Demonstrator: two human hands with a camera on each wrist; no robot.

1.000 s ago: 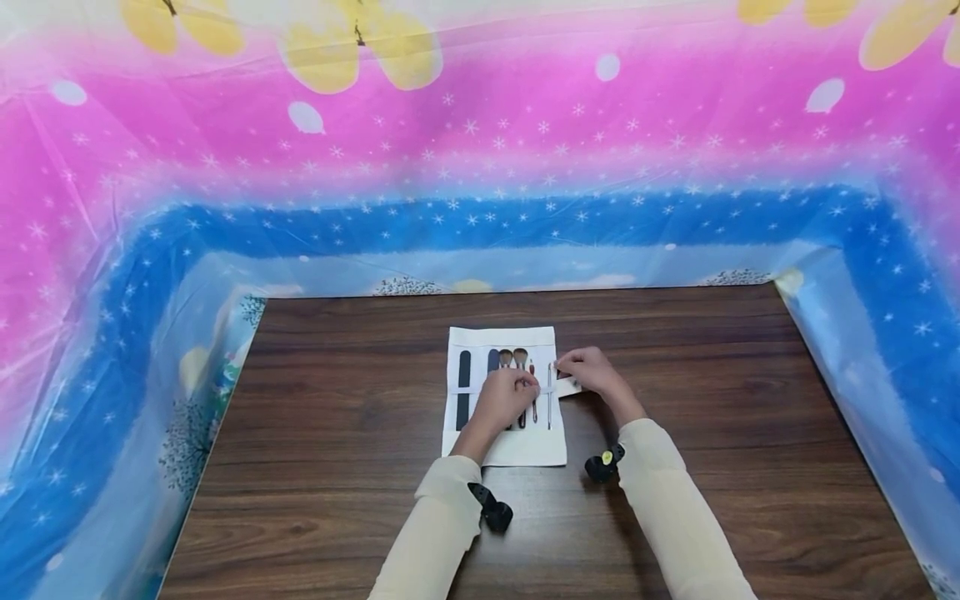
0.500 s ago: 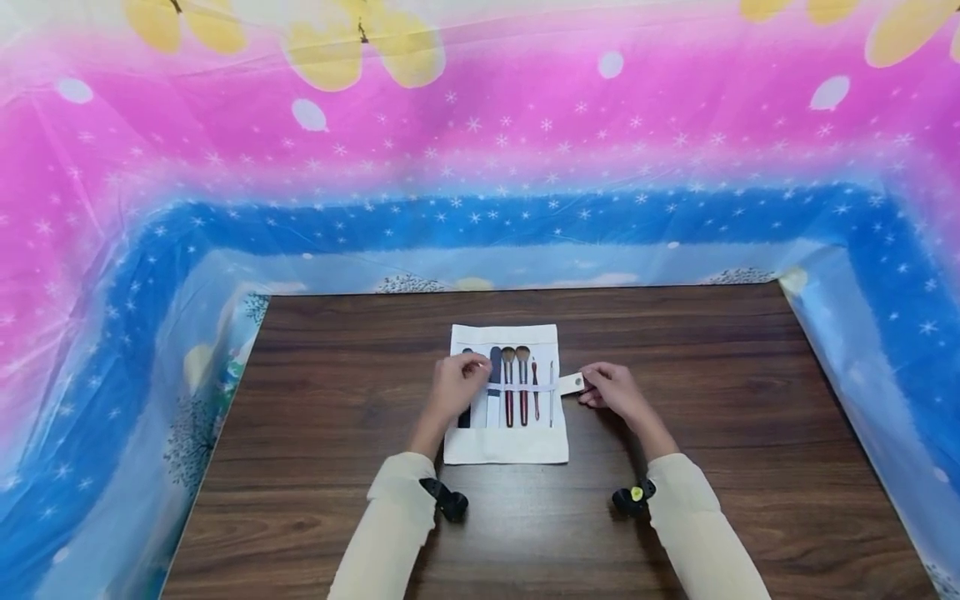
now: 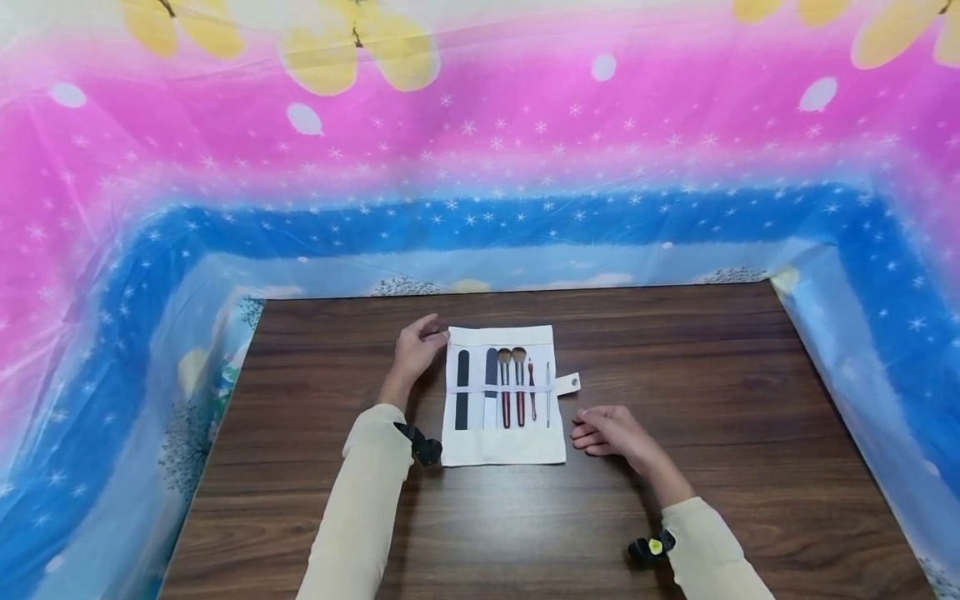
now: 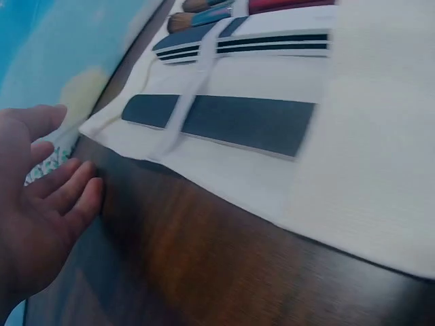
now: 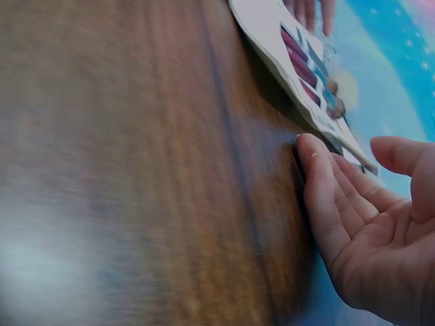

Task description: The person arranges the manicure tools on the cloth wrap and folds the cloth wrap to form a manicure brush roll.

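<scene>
A white cloth tool roll [image 3: 480, 448] lies unfolded on the table. An elastic band [image 4: 187, 102] crosses the tools in it: a black nail file [image 3: 462, 408], a two-tone file or buffer [image 3: 491, 367], two makeup brushes [image 3: 520, 392] with dark red handles, a slim red tool [image 3: 532, 400] and a thin metal one [image 3: 548, 396]. A snap tab [image 3: 569, 383] sticks out on the right. My left hand [image 3: 417, 350] is at the roll's upper left corner, fingers relaxed and holding nothing. Beside the lower right edge, my right hand [image 3: 611, 433] hovers with loosely bent fingers, palm bare in its wrist view [image 5: 380, 231].
The dark wooden table [image 3: 712, 375] extends on all sides of the roll. A pink and blue printed cloth [image 3: 480, 167] hangs behind and along both sides of it. Each wrist carries a black camera, such as the left one [image 3: 420, 446].
My left hand has moved left off the tools to the roll's upper left corner. My right hand has let go of the snap tab and drawn back toward the lower right.
</scene>
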